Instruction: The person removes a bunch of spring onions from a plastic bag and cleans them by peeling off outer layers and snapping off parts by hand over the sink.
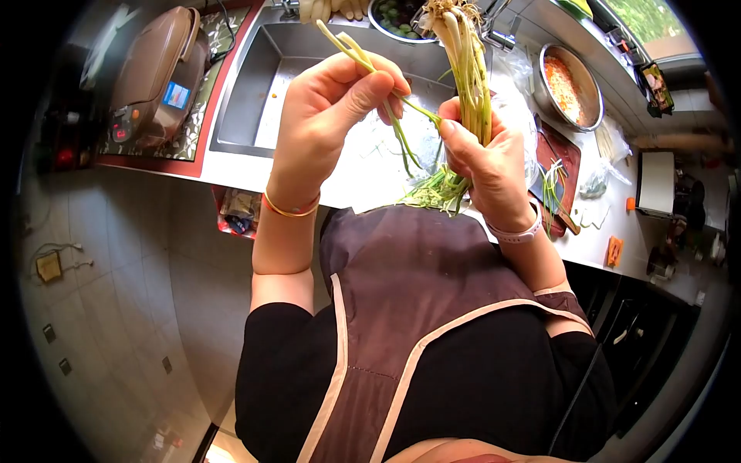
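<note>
My left hand (pixel 340 100) is raised in front of the sink, its thumb and fingers pinching a few thin green stalks (pixel 355 52). These stalks stretch across to my right hand (pixel 482 150). My right hand is wrapped round a bunch of long green stalks (pixel 467 73), held upright with the roots at the top. Below that hand, the leafy green ends (pixel 440 189) hang near the counter edge and the apron.
Behind my hands is a sink (pixel 255 85). A brown cooker (pixel 154 77) stands at the left. At the right are a metal bowl of orange-red food (pixel 567 85) and a red cutting board (pixel 567 154) with a knife and greens. Another bowl (pixel 397 23) holds dark green pieces.
</note>
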Demonstrator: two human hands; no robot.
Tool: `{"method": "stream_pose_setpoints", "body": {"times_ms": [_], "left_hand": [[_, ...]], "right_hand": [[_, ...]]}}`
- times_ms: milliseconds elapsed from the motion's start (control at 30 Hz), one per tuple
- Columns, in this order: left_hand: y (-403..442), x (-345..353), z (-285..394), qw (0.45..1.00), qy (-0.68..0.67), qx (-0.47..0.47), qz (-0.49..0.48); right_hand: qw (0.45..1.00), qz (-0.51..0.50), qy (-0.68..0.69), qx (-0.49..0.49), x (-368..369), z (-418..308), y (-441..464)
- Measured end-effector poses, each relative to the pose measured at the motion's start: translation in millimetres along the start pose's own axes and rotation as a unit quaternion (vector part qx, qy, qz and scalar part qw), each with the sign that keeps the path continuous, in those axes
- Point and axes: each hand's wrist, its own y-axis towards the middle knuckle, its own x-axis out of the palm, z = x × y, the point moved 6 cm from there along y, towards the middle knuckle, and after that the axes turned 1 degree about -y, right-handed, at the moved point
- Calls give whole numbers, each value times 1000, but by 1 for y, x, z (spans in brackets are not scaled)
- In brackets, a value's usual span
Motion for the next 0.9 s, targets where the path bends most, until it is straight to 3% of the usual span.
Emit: {"method": "stream_pose_setpoints", "body": {"times_ms": [133, 200, 267, 400, 467, 500, 600, 733, 900], "left_hand": [[-6, -1, 0, 993, 57, 56, 84], [-3, -33, 2, 971, -10, 140, 192], [-4, -63, 16, 958, -23, 147, 244], [-1, -64, 25, 963, -9, 147, 228], [1, -61, 26, 966, -28, 145, 213], [1, -60, 25, 968, -33, 135, 207], [4, -55, 22, 971, -51, 131, 193], [12, -39, 11, 975, -73, 125, 169], [16, -31, -6, 966, -69, 117, 219]], "right_hand": [[999, 12, -29, -15, 1, -1, -1], [996, 57, -50, -43, -7, -2, 0], [996, 62, -44, -56, -14, 1, 3], [988, 78, -113, -65, -19, 14, 12], [968, 113, -165, -152, -18, 11, 13], [968, 111, -164, -151, -17, 11, 13], [981, 94, -135, -102, -15, 16, 12], [990, 42, -61, -118, 4, 20, 20], [999, -37, 6, -26, 20, 31, 24]]}}
